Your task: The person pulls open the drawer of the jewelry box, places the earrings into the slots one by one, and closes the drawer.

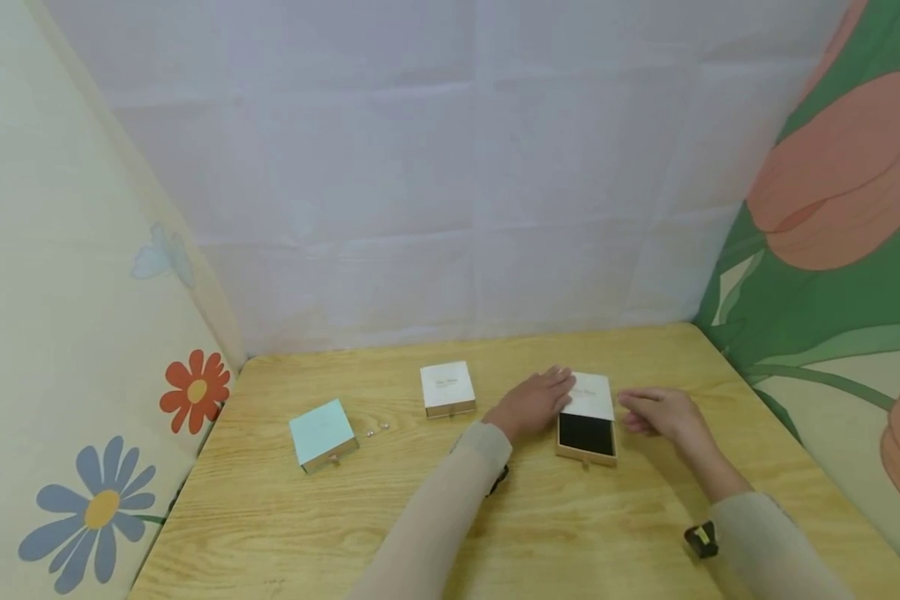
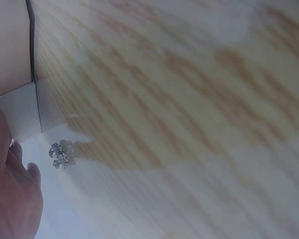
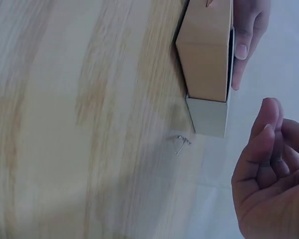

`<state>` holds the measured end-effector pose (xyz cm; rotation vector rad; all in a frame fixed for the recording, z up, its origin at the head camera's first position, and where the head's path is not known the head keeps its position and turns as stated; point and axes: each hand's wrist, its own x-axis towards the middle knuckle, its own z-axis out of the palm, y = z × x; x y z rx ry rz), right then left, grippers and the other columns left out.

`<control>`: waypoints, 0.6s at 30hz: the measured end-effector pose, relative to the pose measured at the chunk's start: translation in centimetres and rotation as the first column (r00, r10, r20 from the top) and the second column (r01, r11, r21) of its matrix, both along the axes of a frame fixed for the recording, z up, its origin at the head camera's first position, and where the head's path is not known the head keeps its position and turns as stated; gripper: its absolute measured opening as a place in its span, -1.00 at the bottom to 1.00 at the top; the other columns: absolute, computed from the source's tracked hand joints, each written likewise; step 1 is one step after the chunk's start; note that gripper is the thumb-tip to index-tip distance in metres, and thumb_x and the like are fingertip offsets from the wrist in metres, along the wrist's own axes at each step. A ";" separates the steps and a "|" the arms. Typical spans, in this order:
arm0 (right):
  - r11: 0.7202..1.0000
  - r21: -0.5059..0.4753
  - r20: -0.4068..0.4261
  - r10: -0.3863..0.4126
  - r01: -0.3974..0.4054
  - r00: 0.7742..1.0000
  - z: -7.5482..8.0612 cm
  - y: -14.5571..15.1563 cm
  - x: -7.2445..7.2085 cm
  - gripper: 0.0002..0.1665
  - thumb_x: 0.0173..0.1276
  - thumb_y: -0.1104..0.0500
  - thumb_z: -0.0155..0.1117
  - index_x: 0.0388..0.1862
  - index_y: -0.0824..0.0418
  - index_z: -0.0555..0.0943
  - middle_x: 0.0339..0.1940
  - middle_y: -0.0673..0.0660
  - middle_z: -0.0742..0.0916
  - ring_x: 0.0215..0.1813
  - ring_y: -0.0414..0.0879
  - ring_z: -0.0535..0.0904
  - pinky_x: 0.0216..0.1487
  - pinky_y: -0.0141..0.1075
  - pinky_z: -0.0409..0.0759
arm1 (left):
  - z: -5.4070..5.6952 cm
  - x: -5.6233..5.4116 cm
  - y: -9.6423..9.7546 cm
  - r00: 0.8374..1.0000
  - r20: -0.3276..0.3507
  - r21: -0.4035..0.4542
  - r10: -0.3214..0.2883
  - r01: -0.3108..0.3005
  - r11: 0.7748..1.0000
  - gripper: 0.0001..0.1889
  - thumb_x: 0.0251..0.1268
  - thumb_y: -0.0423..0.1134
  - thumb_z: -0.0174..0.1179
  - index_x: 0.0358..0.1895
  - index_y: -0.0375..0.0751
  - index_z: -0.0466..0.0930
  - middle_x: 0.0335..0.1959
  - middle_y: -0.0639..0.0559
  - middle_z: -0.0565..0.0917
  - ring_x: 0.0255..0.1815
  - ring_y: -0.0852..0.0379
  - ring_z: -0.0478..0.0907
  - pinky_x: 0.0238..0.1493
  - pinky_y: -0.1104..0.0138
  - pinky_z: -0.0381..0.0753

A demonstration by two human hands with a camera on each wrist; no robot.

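Observation:
A white slide-out box (image 1: 588,392) has its drawer (image 1: 587,433) pulled toward me, with black lining showing inside. My left hand (image 1: 536,404) rests on the box's upper left edge, fingers lying fairly straight. Right of the box is my right hand (image 1: 667,412), apart from it, with loosely curled fingers and the thumb close to the index finger; nothing shows between them. In the right wrist view, a small silvery earring (image 3: 180,143) lies on the table past the box's far end. The left wrist view shows pearl jewellery (image 2: 62,153) near the box's white sleeve (image 2: 21,110).
A second white box (image 1: 447,388) stands shut left of my left hand. Farther left sits a teal box (image 1: 322,433), with two small pearl earrings (image 1: 378,429) beside it. The wooden table (image 1: 270,533) backs onto a pale cloth wall (image 1: 450,208).

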<state>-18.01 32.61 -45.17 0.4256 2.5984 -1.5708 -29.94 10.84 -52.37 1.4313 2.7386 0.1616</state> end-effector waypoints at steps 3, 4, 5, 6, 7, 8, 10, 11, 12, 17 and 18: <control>0.997 -0.083 0.015 0.002 -0.001 1.000 0.2 -0.3 0.0 -0.35 0.50 0.02 0.28 0.28 0.56 0.51 -0.46 0.01 0.79 -0.45 -0.21 0.72 -0.34 -0.30 0.74 | 0.1 0.0 -0.1 1.000 -0.005 0.008 0.001 -0.001 1.000 -0.42 0.71 0.09 -0.53 0.66 0.05 -0.11 0.68 0.18 -0.10 0.67 0.19 -0.23 0.64 0.27 -0.12; 0.992 -0.127 0.023 -0.001 0.004 1.000 0.3 -0.4 -0.1 -0.38 0.49 0.04 0.30 0.26 0.54 0.53 -0.50 -0.02 0.78 -0.48 -0.23 0.69 -0.38 -0.34 0.72 | 0.1 0.0 -0.1 1.000 -0.009 0.010 0.002 -0.002 1.000 -0.42 0.71 0.09 -0.53 0.66 0.04 -0.11 0.68 0.17 -0.10 0.67 0.19 -0.23 0.64 0.27 -0.12; 0.985 -0.169 0.033 -0.006 0.011 0.999 0.4 -0.6 -0.1 -0.41 0.48 0.06 0.31 0.24 0.52 0.55 -0.53 -0.06 0.76 -0.50 -0.26 0.67 -0.40 -0.37 0.70 | 0.2 0.0 -0.1 1.000 -0.009 0.013 0.001 -0.001 1.000 -0.42 0.71 0.09 -0.52 0.66 0.04 -0.11 0.68 0.16 -0.09 0.67 0.19 -0.23 0.64 0.26 -0.11; 0.976 -0.215 0.046 -0.010 0.020 0.999 0.4 -0.7 -0.1 -0.44 0.47 0.06 0.33 0.22 0.49 0.58 -0.56 -0.08 0.73 -0.52 -0.28 0.64 -0.43 -0.40 0.66 | 0.2 0.0 -0.1 1.000 -0.007 0.019 0.002 -0.002 1.000 -0.42 0.72 0.08 -0.51 0.66 0.04 -0.10 0.68 0.16 -0.08 0.67 0.19 -0.22 0.64 0.26 -0.11; 0.966 -0.257 0.054 -0.004 0.018 0.999 0.5 -0.7 -0.1 -0.46 0.46 0.07 0.34 0.21 0.47 0.59 -0.58 -0.09 0.71 -0.53 -0.29 0.61 -0.45 -0.42 0.63 | 0.3 0.0 -0.1 1.000 -0.008 0.020 0.001 -0.001 1.000 -0.42 0.72 0.08 -0.51 0.66 0.04 -0.10 0.68 0.16 -0.08 0.67 0.19 -0.22 0.65 0.26 -0.11; 0.956 -0.294 0.063 0.002 0.016 0.998 0.6 -0.8 -0.1 -0.48 0.46 0.08 0.34 0.21 0.44 0.60 -0.60 -0.10 0.69 -0.55 -0.31 0.58 -0.46 -0.44 0.61 | 0.3 0.0 -0.2 1.000 -0.006 0.020 0.000 0.000 1.000 -0.42 0.72 0.07 -0.51 0.66 0.03 -0.10 0.68 0.15 -0.08 0.67 0.18 -0.23 0.65 0.25 -0.11; 0.940 -0.342 0.076 0.015 0.012 0.997 0.7 -0.9 0.0 -0.51 0.46 0.07 0.35 0.19 0.38 0.62 -0.63 -0.13 0.66 -0.56 -0.32 0.54 -0.48 -0.46 0.57 | 0.4 0.1 -0.2 1.000 0.006 0.023 -0.003 0.003 1.000 -0.42 0.72 0.06 -0.49 0.66 0.03 -0.10 0.68 0.15 -0.08 0.67 0.18 -0.23 0.65 0.24 -0.10; 0.934 -0.356 0.080 0.023 0.007 0.997 0.8 -1.0 0.0 -0.51 0.46 0.06 0.35 0.20 0.37 0.62 -0.63 -0.13 0.65 -0.57 -0.32 0.53 -0.48 -0.46 0.57 | 0.5 0.1 -0.2 1.000 0.009 0.024 -0.002 0.002 1.000 -0.42 0.72 0.06 -0.48 0.66 0.03 -0.10 0.68 0.15 -0.08 0.67 0.18 -0.23 0.65 0.24 -0.10; 0.928 -0.371 0.083 0.027 0.006 0.996 0.8 -1.1 0.0 -0.51 0.46 0.06 0.34 0.20 0.36 0.61 -0.64 -0.13 0.65 -0.57 -0.32 0.53 -0.49 -0.46 0.56 | 0.5 0.1 -0.2 1.000 0.011 0.026 -0.002 0.002 1.000 -0.42 0.72 0.06 -0.48 0.66 0.03 -0.09 0.68 0.15 -0.07 0.67 0.18 -0.23 0.65 0.24 -0.10; 0.919 -0.393 0.094 0.031 0.008 0.995 0.8 -1.7 0.2 -0.43 0.46 0.04 0.34 0.28 0.38 0.54 -0.64 -0.12 0.64 -0.59 -0.32 0.51 -0.50 -0.46 0.53 | 0.4 0.3 -0.2 1.000 0.011 0.033 0.003 -0.003 0.999 -0.42 0.72 0.06 -0.50 0.66 0.03 -0.09 0.68 0.13 -0.06 0.68 0.15 -0.21 0.65 0.24 -0.11; 0.919 -0.393 0.099 0.028 0.014 0.995 0.8 -1.8 0.3 -0.43 0.46 0.03 0.34 0.28 0.37 0.55 -0.64 -0.11 0.64 -0.58 -0.31 0.52 -0.50 -0.45 0.53 | 0.4 0.3 -0.2 1.000 0.016 0.034 0.003 -0.004 0.999 -0.42 0.72 0.07 -0.50 0.66 0.03 -0.10 0.68 0.13 -0.06 0.68 0.15 -0.20 0.65 0.24 -0.11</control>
